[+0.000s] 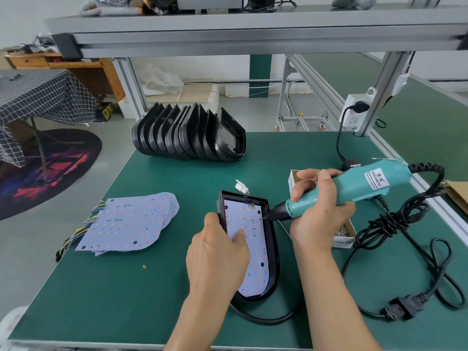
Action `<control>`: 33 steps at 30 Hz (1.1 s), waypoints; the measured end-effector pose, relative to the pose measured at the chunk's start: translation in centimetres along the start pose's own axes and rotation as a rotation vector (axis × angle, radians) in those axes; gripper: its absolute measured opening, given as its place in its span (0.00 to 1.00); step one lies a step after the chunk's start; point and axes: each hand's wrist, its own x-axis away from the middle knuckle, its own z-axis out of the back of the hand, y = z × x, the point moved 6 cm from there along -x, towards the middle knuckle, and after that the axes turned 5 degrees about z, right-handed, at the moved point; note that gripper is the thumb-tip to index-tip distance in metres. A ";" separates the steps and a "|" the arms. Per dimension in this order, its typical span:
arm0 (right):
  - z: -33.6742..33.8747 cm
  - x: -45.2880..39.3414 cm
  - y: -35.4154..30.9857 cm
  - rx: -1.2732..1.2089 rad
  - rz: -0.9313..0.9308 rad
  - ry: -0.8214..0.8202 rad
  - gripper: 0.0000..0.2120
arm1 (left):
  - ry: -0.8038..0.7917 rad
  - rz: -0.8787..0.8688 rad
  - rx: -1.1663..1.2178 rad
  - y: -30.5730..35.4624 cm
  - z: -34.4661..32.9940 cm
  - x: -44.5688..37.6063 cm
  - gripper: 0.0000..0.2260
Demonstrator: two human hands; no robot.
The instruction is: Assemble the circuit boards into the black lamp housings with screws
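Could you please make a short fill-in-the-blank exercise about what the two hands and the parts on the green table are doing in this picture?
1. The right hand grips a teal electric ____.
2. The left hand steadies the black lamp housing, which holds one white ____.
3. The empty housings stand in a row at the table's ____ edge.
4. The spare boards lie to the ____ of the left hand.

Missing words: screwdriver; circuit board; far; left

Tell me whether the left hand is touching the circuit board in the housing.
Touching: the head view shows the left hand with its thumb pressed on the circuit board and fingers round the housing edge.
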 end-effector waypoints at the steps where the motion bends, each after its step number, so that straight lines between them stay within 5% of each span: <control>1: 0.0 0.0 -0.1 -0.006 0.000 -0.011 0.09 | 0.000 0.003 0.003 -0.1 0.0 0.0 0.11; 17: -1.1 0.8 -4.6 0.057 0.138 -0.127 0.09 | -0.052 0.012 -0.017 -1.0 0.3 -0.2 0.10; 21: -1.7 -0.2 -6.3 0.068 0.039 -0.103 0.08 | -0.044 0.048 0.202 -2.6 1.8 -0.9 0.07; 24: -0.9 0.0 -5.8 0.294 -0.230 -0.167 0.10 | -0.020 0.054 0.358 -3.5 2.9 -1.2 0.06; 27: 1.3 2.1 -5.0 0.703 -0.392 -0.430 0.11 | 0.025 0.044 0.456 -4.4 3.9 -1.4 0.05; 30: 3.8 3.7 -5.1 1.091 -0.335 -0.609 0.14 | 0.037 0.026 0.572 -5.0 4.6 -1.4 0.04; 33: 5.8 3.1 -5.7 1.429 -0.182 -0.607 0.11 | 0.039 -0.004 0.643 -5.0 5.0 -1.1 0.04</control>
